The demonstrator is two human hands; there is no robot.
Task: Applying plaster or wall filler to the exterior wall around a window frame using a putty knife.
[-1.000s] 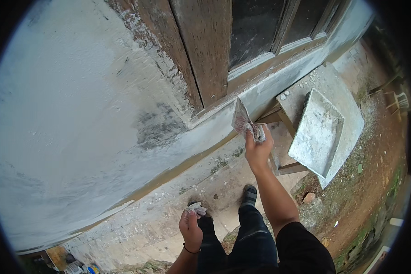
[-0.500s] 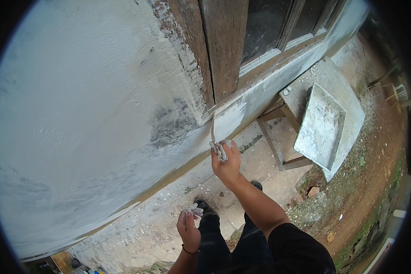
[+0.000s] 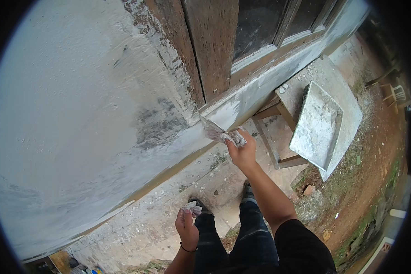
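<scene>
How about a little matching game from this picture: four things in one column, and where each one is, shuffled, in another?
Things:
1. flat-bladed scraper
2. white-smeared tray
3. thin dark wristband
4. pale chair

Places:
A. around the wrist of the left hand
B. out by the picture's right rim
C. in the grip of the right hand
D. on top of the table

Right pairs: 1-C, 2-D, 3-A, 4-B

No text, label, brand, number or sign is legible in the head view. Detail toward the edge is too small to read.
</scene>
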